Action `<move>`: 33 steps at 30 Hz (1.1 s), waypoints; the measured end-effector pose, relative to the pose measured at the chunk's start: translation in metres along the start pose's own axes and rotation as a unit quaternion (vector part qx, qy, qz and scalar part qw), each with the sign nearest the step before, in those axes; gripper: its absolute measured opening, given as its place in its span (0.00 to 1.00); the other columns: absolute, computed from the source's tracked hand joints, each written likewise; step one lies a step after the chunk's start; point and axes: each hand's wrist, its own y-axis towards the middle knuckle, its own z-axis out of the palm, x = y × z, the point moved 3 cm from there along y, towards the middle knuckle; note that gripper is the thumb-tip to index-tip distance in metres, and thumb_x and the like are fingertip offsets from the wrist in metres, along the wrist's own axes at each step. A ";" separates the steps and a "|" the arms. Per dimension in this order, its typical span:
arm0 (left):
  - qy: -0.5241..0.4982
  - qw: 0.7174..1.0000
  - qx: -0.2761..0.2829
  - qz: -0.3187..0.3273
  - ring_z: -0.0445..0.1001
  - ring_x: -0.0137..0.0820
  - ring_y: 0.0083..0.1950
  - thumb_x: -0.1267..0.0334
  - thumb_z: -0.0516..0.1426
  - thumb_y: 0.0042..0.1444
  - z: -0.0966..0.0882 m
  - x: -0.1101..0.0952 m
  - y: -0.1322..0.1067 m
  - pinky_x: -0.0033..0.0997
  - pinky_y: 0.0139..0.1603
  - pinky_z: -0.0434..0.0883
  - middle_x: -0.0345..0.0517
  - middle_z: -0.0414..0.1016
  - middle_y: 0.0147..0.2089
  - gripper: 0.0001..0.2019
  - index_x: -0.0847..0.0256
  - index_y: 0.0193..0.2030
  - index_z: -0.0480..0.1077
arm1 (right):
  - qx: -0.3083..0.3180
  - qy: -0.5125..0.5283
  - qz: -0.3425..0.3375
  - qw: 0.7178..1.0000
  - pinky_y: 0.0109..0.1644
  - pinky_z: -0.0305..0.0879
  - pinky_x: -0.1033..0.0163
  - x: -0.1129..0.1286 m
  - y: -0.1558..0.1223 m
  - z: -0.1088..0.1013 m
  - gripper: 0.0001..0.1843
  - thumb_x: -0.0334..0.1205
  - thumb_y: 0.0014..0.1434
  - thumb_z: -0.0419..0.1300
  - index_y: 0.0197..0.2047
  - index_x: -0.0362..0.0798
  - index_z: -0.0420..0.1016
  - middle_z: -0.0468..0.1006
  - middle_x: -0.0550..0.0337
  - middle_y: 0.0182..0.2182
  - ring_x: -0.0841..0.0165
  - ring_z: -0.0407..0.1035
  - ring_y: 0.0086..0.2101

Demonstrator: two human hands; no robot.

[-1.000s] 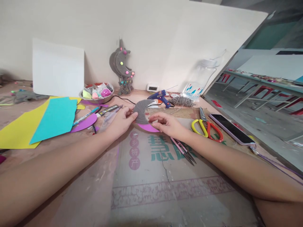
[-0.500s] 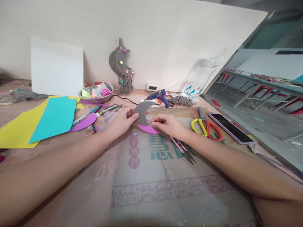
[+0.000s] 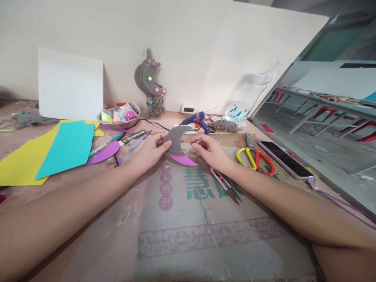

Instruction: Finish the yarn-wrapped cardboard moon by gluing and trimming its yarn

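Note:
My left hand (image 3: 153,152) pinches the left edge of a crescent moon cutout (image 3: 175,141) between thumb and fingers. Grey yarn is wound tightly over most of it; its lower tip is bare purple. To the right, just apart from the crescent's inner curve, my right hand (image 3: 210,152) has its thumb and fingertips drawn together. Any strand between them is too fine to make out. Thread snips (image 3: 225,185) with pink handles lie below that hand. Behind the hands are a tangle of grey yarn (image 3: 225,125) and a blue glue gun (image 3: 197,120).
Scissors (image 3: 255,159) with yellow and red handles and a phone (image 3: 285,159) lie right. Yellow (image 3: 20,156) and turquoise sheets (image 3: 66,149) lie left, near a metal bowl (image 3: 116,125) of clay packets. A decorated grey moon ornament (image 3: 149,80) and a plastic bottle (image 3: 248,98) stand behind.
My right hand has moved slightly right and up, away from the crescent's lower part, baring more of the purple tip. My left hand keeps its hold on the crescent.

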 end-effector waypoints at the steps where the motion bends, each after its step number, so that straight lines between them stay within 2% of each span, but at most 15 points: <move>1: -0.002 1.000 -0.008 -0.003 0.73 0.29 0.35 0.59 0.55 0.53 -0.001 -0.001 0.000 0.28 0.35 0.68 0.45 0.76 0.41 0.12 0.60 0.43 0.68 | -0.018 -0.003 -0.003 1.000 0.30 0.56 0.67 0.000 0.001 -0.002 0.10 0.44 0.58 0.53 0.37 0.46 0.68 0.67 0.64 0.24 0.73 0.60 0.24; 3: -0.013 1.000 -0.022 -0.006 0.72 0.28 0.35 0.59 0.56 0.52 -0.002 -0.001 -0.001 0.28 0.35 0.68 0.44 0.76 0.41 0.11 0.60 0.41 0.68 | -0.019 -0.031 -0.015 0.999 0.30 0.54 0.67 0.001 0.001 -0.004 0.13 0.45 0.59 0.52 0.30 0.46 0.67 0.65 0.64 0.22 0.73 0.59 0.25; 5: -0.028 0.999 -0.035 -0.003 0.71 0.28 0.34 0.58 0.56 0.52 -0.005 0.001 0.000 0.28 0.36 0.68 0.44 0.75 0.41 0.12 0.61 0.41 0.68 | 0.022 -0.072 -0.038 0.996 0.31 0.52 0.67 0.003 0.000 -0.002 0.17 0.47 0.60 0.51 0.24 0.45 0.66 0.64 0.64 0.21 0.73 0.58 0.25; 8: -0.038 0.998 -0.052 0.001 0.70 0.27 0.34 0.57 0.56 0.52 -0.009 0.004 0.001 0.28 0.37 0.68 0.44 0.74 0.42 0.13 0.61 0.43 0.68 | 0.089 -0.106 -0.063 0.988 0.30 0.50 0.67 0.006 -0.003 0.005 0.19 0.48 0.59 0.52 0.22 0.45 0.65 0.63 0.64 0.20 0.73 0.57 0.25; 11: -0.012 0.998 -0.056 0.002 0.71 0.29 0.35 0.56 0.55 0.53 -0.008 0.004 0.001 0.30 0.38 0.68 0.45 0.74 0.41 0.12 0.61 0.41 0.68 | 0.114 -0.097 -0.059 0.987 0.30 0.51 0.67 0.007 -0.004 0.008 0.17 0.47 0.57 0.54 0.23 0.45 0.66 0.64 0.65 0.20 0.74 0.57 0.24; 13: 0.009 0.999 -0.035 0.014 0.72 0.32 0.40 0.55 0.55 0.53 -0.004 0.000 0.000 0.32 0.41 0.68 0.47 0.74 0.44 0.13 0.61 0.41 0.68 | 0.112 -0.072 -0.037 0.990 0.30 0.52 0.68 0.005 -0.004 0.008 0.15 0.46 0.58 0.54 0.25 0.45 0.69 0.67 0.63 0.22 0.73 0.59 0.25; 16: 0.006 0.999 0.021 0.044 0.71 0.37 0.50 0.58 0.58 0.50 0.004 -0.006 -0.002 0.36 0.48 0.68 0.51 0.71 0.52 0.20 0.61 0.49 0.63 | 0.100 -0.041 0.001 0.994 0.30 0.54 0.68 0.002 -0.003 0.006 0.15 0.46 0.57 0.54 0.28 0.44 0.72 0.69 0.63 0.23 0.72 0.60 0.26; 19: 0.006 0.998 0.034 0.045 0.71 0.37 0.51 0.62 0.60 0.47 0.007 -0.007 -0.004 0.38 0.50 0.68 0.53 0.70 0.53 0.27 0.62 0.54 0.58 | 0.104 -0.021 0.010 0.994 0.29 0.54 0.68 0.002 -0.003 0.005 0.15 0.47 0.57 0.54 0.28 0.44 0.72 0.69 0.62 0.23 0.73 0.60 0.25; 25: 0.022 0.999 0.019 0.042 0.72 0.37 0.51 0.62 0.59 0.49 0.004 -0.004 -0.004 0.38 0.51 0.68 0.52 0.71 0.53 0.25 0.61 0.54 0.58 | 0.120 -0.027 -0.019 0.992 0.30 0.55 0.67 0.008 -0.004 0.007 0.15 0.46 0.57 0.54 0.27 0.45 0.72 0.69 0.62 0.22 0.72 0.61 0.26; 30: 0.024 0.998 0.017 0.050 0.71 0.35 0.50 0.61 0.55 0.53 0.004 -0.006 -0.004 0.35 0.49 0.68 0.51 0.71 0.52 0.21 0.61 0.54 0.59 | 0.114 -0.023 -0.010 0.993 0.30 0.55 0.68 0.008 -0.004 0.006 0.14 0.46 0.57 0.54 0.27 0.44 0.72 0.69 0.63 0.23 0.73 0.60 0.25; 33: 0.044 0.998 0.001 0.049 0.71 0.34 0.48 0.61 0.53 0.55 0.002 -0.006 -0.003 0.33 0.46 0.69 0.50 0.72 0.50 0.16 0.62 0.50 0.63 | 0.105 -0.024 0.002 0.994 0.30 0.55 0.68 0.005 -0.003 0.005 0.14 0.46 0.56 0.55 0.27 0.44 0.72 0.68 0.63 0.22 0.73 0.60 0.25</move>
